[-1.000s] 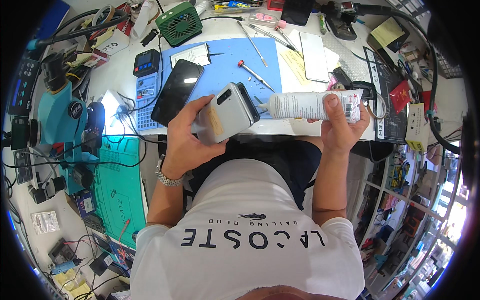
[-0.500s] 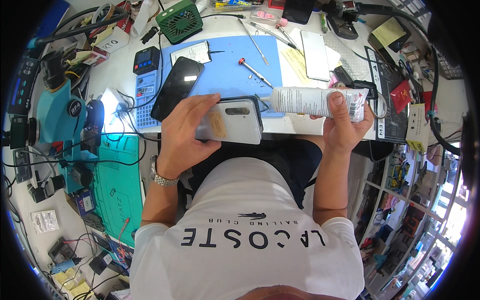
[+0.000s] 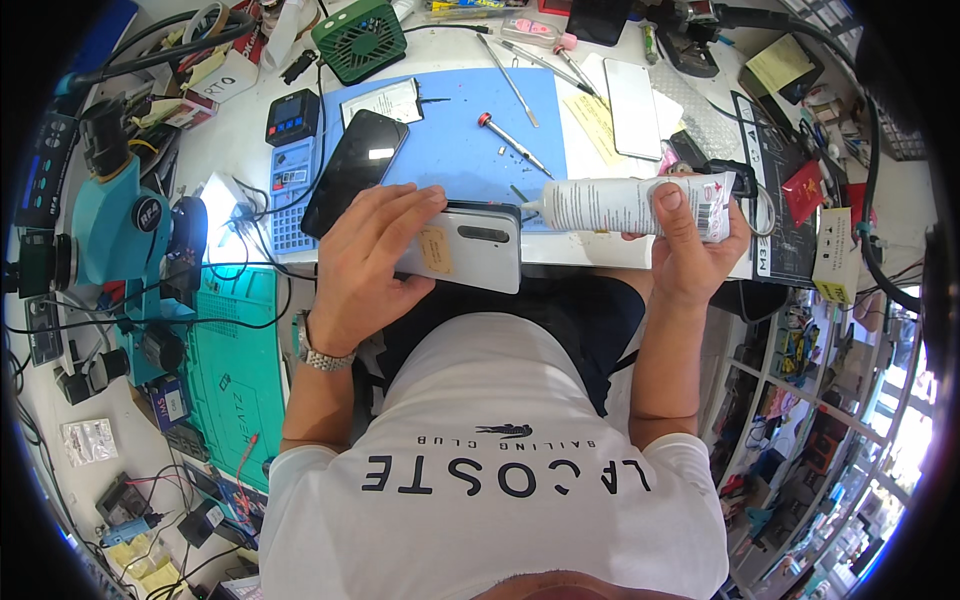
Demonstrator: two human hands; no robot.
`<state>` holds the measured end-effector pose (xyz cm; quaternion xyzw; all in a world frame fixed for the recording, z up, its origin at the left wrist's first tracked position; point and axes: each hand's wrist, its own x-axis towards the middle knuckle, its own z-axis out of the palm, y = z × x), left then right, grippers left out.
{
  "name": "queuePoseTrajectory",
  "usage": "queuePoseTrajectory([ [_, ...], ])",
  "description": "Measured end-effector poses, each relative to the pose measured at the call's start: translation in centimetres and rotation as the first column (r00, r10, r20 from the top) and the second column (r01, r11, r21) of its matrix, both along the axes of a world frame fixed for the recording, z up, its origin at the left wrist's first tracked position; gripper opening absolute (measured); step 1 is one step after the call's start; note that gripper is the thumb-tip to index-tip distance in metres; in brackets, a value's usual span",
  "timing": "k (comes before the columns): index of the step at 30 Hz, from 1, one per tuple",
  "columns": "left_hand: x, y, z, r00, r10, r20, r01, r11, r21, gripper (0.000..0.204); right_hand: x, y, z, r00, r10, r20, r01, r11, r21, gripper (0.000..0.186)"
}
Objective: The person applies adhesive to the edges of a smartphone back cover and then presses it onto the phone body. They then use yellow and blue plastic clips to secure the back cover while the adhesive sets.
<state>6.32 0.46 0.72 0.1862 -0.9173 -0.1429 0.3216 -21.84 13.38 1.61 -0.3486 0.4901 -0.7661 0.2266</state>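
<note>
My left hand (image 3: 372, 262) grips a white phone (image 3: 470, 248), back side up, level at the desk's near edge. A small tan sticker sits on the phone's back. My right hand (image 3: 690, 240) holds a white tube of glue (image 3: 625, 203) lying sideways, its nozzle pointing left and almost touching the phone's upper right corner. Both hands are over the front rim of the blue work mat (image 3: 455, 140).
A black phone screen (image 3: 355, 170) lies on the mat's left part, a red-handled screwdriver (image 3: 512, 143) and tweezers further back. A green fan (image 3: 358, 38) stands at the rear. A teal microscope (image 3: 120, 220) and a green mat (image 3: 235, 370) are at left, shelves at right.
My left hand has turned the phone from tilted on edge to flat, back up. The tube in my right hand has dropped lower, its nozzle now at the phone's corner.
</note>
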Motion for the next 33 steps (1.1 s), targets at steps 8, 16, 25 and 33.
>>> queuePoseTrajectory([
  [8, 0.1, -0.1, 0.5, 0.998, -0.046, 0.047, 0.044, 0.998, 0.041, 0.076, -0.1, 0.1, 0.6, 1.000, 0.030, -0.006, -0.030, 0.999, 0.030, 0.023],
  [16, -0.3, 0.3, 0.5, 0.988, -0.075, 0.134, 0.070, 0.997, 0.041, 0.073, 1.1, -0.5, 0.7, 0.995, 0.099, -0.012, -0.098, 0.992, 0.084, 0.025],
  [25, -0.3, 0.6, 0.2, 0.981, -0.089, 0.170, 0.088, 0.996, 0.016, 0.075, 1.7, -1.0, 1.2, 0.986, 0.141, -0.089, -0.121, 0.972, 0.201, 0.023],
  [33, -0.4, 0.7, 0.2, 0.982, -0.094, 0.164, 0.089, 0.995, 0.035, 0.075, 1.6, -1.1, 1.4, 0.984, 0.151, -0.098, -0.127, 0.967, 0.222, 0.024],
])
